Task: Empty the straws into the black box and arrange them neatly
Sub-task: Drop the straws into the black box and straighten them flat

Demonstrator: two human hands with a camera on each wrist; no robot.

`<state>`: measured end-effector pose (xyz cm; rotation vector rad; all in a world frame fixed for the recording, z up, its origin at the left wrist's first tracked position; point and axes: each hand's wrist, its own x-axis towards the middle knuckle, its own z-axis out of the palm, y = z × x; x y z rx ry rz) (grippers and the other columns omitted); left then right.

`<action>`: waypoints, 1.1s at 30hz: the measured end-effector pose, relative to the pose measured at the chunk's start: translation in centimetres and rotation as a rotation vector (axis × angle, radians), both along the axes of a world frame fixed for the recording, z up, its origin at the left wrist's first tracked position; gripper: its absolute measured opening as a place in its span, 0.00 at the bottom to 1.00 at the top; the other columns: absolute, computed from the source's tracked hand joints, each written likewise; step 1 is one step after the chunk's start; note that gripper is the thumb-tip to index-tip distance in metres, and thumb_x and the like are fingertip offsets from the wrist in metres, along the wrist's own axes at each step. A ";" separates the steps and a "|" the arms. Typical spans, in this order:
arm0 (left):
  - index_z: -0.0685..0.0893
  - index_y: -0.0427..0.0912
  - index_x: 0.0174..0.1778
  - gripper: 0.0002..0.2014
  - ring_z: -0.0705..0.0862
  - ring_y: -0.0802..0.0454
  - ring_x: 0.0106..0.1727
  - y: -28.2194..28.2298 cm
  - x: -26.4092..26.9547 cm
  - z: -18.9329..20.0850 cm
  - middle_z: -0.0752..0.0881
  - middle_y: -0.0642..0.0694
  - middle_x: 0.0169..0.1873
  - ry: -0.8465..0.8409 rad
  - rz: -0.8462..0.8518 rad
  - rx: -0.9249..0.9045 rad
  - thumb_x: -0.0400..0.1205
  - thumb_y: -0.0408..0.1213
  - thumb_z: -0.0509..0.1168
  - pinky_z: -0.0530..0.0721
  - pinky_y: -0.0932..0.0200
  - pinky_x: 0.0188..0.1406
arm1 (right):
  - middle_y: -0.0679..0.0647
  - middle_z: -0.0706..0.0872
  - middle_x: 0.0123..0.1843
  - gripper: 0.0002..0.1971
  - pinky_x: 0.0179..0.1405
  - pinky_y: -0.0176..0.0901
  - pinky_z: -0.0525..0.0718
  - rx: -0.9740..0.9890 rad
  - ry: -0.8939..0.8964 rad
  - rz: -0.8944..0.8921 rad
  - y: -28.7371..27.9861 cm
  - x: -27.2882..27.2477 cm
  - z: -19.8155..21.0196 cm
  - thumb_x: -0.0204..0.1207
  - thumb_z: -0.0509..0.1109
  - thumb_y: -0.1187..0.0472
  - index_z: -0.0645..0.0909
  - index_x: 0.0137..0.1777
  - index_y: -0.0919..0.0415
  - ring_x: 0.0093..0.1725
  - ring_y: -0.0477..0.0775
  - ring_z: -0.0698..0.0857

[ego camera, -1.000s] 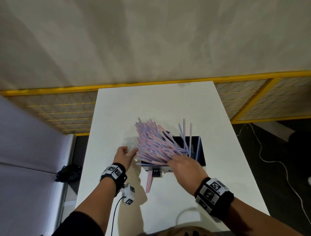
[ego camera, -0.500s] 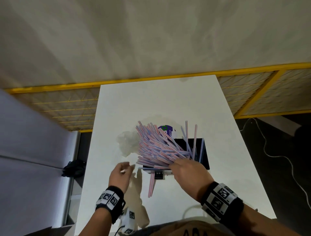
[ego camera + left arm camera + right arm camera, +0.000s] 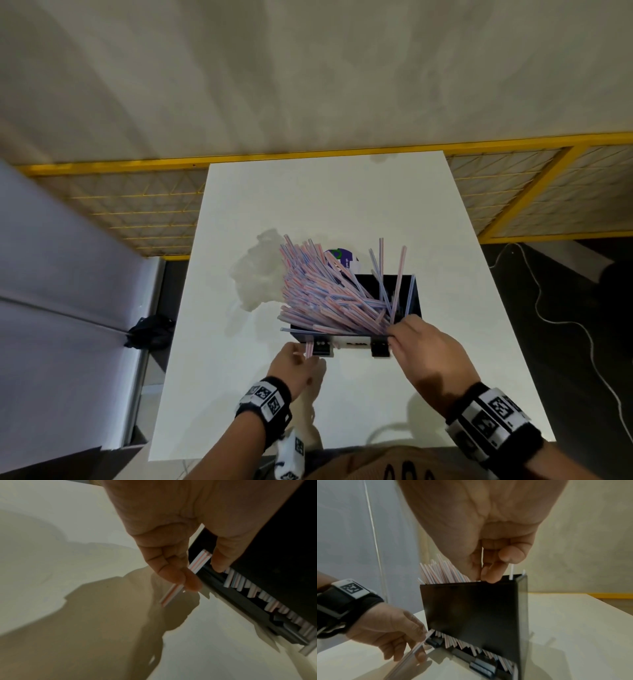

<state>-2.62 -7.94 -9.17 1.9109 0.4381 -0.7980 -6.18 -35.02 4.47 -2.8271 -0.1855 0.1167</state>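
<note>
Black box (image 3: 404,301) stands near the middle of the tabletop (image 3: 329,198), toward its near edge. Straws (image 3: 322,294) fan out of the top, leaning left. Left hand (image 3: 294,371) pinches a couple of stray straws (image 3: 181,582) at the box's bottom slot. Right hand (image 3: 428,353): fingers curled at the top rim among the straw ends; grip unclear.

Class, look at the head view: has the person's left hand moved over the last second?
Yes. The left hand has drawn back from beside the straw bundle to the black box's near bottom edge, where it pinches stray straws.
</note>
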 end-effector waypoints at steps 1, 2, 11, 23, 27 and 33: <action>0.80 0.45 0.54 0.13 0.92 0.39 0.42 -0.3 0.2 -0.1 0.91 0.42 0.46 -0.007 -0.018 0.016 0.79 0.47 0.71 0.91 0.45 0.44 | 0.47 0.78 0.45 0.04 0.32 0.49 0.83 -0.003 0.008 -0.051 -0.2 -0.1 -0.2 0.84 0.70 0.58 0.85 0.48 0.52 0.38 0.53 0.83; 0.80 0.45 0.53 0.11 0.92 0.37 0.44 -0.5 0.3 0.0 0.91 0.42 0.46 -0.018 -0.041 0.040 0.81 0.46 0.70 0.90 0.44 0.46 | 0.47 0.78 0.46 0.05 0.32 0.49 0.83 -0.002 0.016 -0.070 -0.5 -0.2 -0.5 0.85 0.69 0.57 0.84 0.48 0.52 0.37 0.53 0.83; 0.83 0.37 0.42 0.09 0.82 0.47 0.31 0.6 -1.5 -0.2 0.87 0.43 0.32 0.012 -0.087 0.072 0.87 0.34 0.63 0.84 0.53 0.37 | 0.47 0.76 0.40 0.06 0.27 0.45 0.82 -0.003 0.025 -0.127 -0.5 0.2 -1.3 0.80 0.75 0.58 0.84 0.41 0.52 0.34 0.51 0.81; 0.90 0.41 0.39 0.08 0.81 0.54 0.29 7.7 -6.8 2.6 0.87 0.50 0.28 0.121 -0.167 0.107 0.83 0.31 0.68 0.81 0.61 0.33 | 0.49 0.79 0.52 0.12 0.43 0.49 0.84 -0.028 0.256 -0.189 -0.5 1.0 -1.3 0.87 0.55 0.48 0.79 0.52 0.49 0.46 0.54 0.82; 0.94 0.49 0.35 0.12 0.81 0.56 0.31 8.9 -7.1 5.5 0.88 0.51 0.30 0.074 -0.172 0.038 0.81 0.29 0.74 0.78 0.64 0.34 | 0.50 0.79 0.52 0.12 0.45 0.50 0.83 0.036 0.267 -0.167 -0.5 1.1 -0.6 0.87 0.56 0.49 0.79 0.51 0.51 0.47 0.55 0.82; 0.95 0.58 0.36 0.10 0.88 0.48 0.47 5.5 -3.9 10.9 0.87 0.40 0.44 -0.192 -0.236 -0.017 0.79 0.36 0.78 0.83 0.55 0.53 | 0.43 0.76 0.52 0.06 0.42 0.36 0.79 0.138 0.183 -0.030 -1.1 1.3 1.1 0.84 0.70 0.50 0.83 0.54 0.50 0.42 0.46 0.81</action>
